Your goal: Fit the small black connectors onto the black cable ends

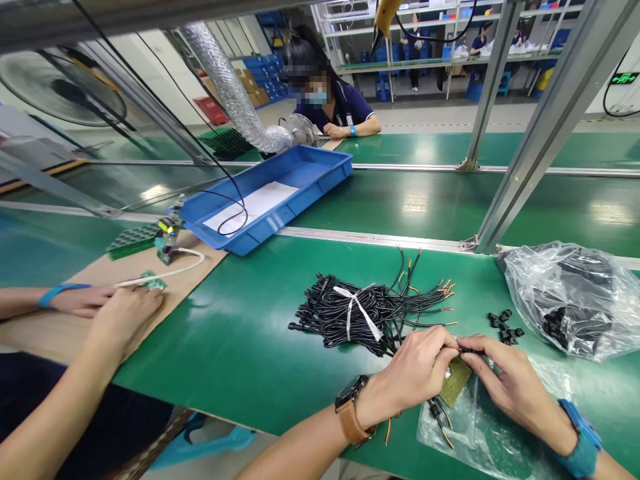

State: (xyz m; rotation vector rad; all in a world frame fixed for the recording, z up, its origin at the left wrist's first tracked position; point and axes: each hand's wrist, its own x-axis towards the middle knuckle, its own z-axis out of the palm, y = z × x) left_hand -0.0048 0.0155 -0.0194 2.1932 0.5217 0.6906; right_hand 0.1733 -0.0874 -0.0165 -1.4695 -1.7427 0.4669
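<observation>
My left hand (417, 370) and my right hand (505, 380) meet over the green bench, both pinching one thin black wire (467, 349) with a small black connector between the fingertips. A few finished wires (439, 417) trail below my left palm onto a flat clear bag (475, 433). Just beyond my hands lies a tied bundle of black wires (365, 310) with bare orange and red ends. Several loose black connectors (505, 327) sit to the right of it.
A clear plastic bag of black parts (570, 300) lies at the right. A blue tray (270, 193) with paper and a cable stands at the back left. A co-worker's hands (113, 303) hold a white cable at the left. Another person sits across the bench.
</observation>
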